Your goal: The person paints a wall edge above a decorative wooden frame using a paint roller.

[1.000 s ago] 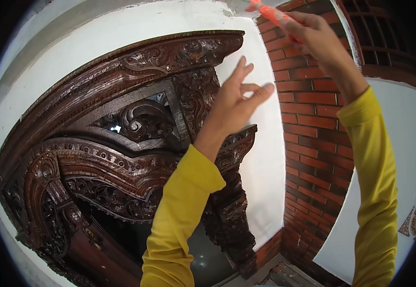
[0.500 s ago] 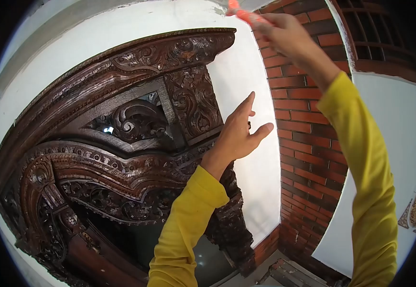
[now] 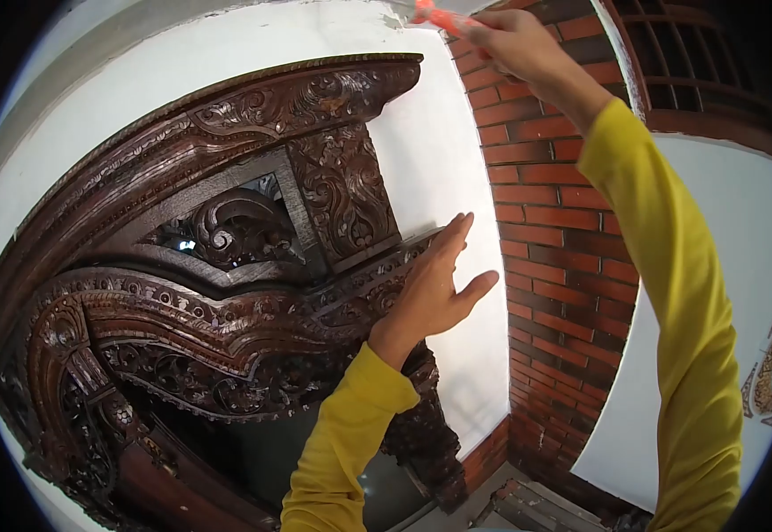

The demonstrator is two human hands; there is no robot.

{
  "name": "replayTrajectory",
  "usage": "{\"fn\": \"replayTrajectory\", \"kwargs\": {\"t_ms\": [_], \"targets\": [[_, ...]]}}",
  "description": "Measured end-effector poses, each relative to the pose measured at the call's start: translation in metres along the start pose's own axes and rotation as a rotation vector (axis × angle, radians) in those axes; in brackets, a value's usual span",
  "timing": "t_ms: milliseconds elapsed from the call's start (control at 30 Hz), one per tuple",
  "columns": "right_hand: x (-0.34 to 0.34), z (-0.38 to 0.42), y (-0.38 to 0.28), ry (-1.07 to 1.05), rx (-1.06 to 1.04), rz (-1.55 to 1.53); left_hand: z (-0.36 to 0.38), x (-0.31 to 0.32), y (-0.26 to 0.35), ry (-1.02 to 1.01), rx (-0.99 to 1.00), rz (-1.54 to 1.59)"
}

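Observation:
My right hand [image 3: 521, 51] is raised at the top of the view, its fingers closed around an orange-handled tool [image 3: 444, 18]. The tool points left to the upper corner of the white wall [image 3: 443, 151], and its far end runs up at the frame's edge, so its kind does not show. Lower down, my left hand [image 3: 430, 297] is empty, with fingers stretched out and thumb apart. It overlaps the right end of a ledge on the dark carved wooden frame [image 3: 341, 191].
A red brick wall [image 3: 545, 195] meets the white wall at the corner on the right. Beyond it are a barred wooden opening [image 3: 696, 53] and a white panel [image 3: 705, 213]. A rough grey patch marks the white wall near the tool.
My left hand has come down and slightly left, fingers still extended. The right hand and orange-handled tool have shifted a little left and up. The view has turned slightly.

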State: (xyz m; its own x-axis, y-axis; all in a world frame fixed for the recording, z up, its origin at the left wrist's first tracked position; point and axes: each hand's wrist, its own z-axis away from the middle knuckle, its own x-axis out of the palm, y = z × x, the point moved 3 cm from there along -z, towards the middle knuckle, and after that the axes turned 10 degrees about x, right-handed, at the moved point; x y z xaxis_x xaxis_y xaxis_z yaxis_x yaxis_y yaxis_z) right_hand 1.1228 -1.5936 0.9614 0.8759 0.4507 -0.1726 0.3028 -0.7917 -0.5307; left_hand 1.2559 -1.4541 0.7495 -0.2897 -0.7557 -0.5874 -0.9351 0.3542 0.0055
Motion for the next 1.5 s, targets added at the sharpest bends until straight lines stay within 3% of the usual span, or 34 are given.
{"fn": "replayTrajectory", "kwargs": {"t_ms": [233, 267, 367, 467, 567, 633, 733, 833, 967, 1100, 1233, 1500], "targets": [[-0.064, 0.027, 0.024, 0.13, -0.04, -0.043, 0.039, 0.017, 0.002, -0.048, -0.092, 0.121], [-0.067, 0.01, 0.024, 0.08, 0.058, -0.011, 0.043, 0.021, 0.002, -0.064, -0.129, 0.128], [-0.053, -0.006, -0.008, 0.22, 0.159, -0.114, 0.063, 0.029, 0.004, -0.052, -0.175, 0.169], [-0.047, -0.016, -0.006, 0.279, 0.156, -0.208, 0.094, 0.025, 0.012, -0.045, -0.211, 0.187], [-0.059, -0.017, 0.044, 0.151, -0.04, -0.281, 0.134, 0.025, 0.019, 0.01, -0.28, 0.209], [-0.066, 0.033, 0.044, 0.146, -0.014, -0.22, 0.165, 0.036, 0.019, 0.04, -0.36, 0.257], [-0.071, 0.072, 0.056, 0.155, 0.019, -0.167, 0.209, 0.08, 0.014, -0.072, -0.513, 0.338], [-0.07, 0.076, 0.059, 0.087, 0.062, -0.143, 0.229, 0.133, 0.014, -0.148, -0.238, 0.184], [-0.061, 0.034, 0.052, 0.05, 0.013, -0.024, 0.238, 0.187, 0.023, -0.247, -0.2, 0.251], [-0.044, -0.017, 0.038, 0.084, 0.065, -0.09, 0.243, 0.209, 0.032, -0.269, -0.177, 0.298], [-0.009, -0.016, -0.014, 0.043, 0.273, -0.011, 0.235, 0.201, 0.034, -0.242, -0.181, 0.305], [-0.06, -0.038, 0.06, 0.067, 0.061, -0.126, 0.14, 0.108, 0.029, -0.088, -0.092, 0.099]]}}
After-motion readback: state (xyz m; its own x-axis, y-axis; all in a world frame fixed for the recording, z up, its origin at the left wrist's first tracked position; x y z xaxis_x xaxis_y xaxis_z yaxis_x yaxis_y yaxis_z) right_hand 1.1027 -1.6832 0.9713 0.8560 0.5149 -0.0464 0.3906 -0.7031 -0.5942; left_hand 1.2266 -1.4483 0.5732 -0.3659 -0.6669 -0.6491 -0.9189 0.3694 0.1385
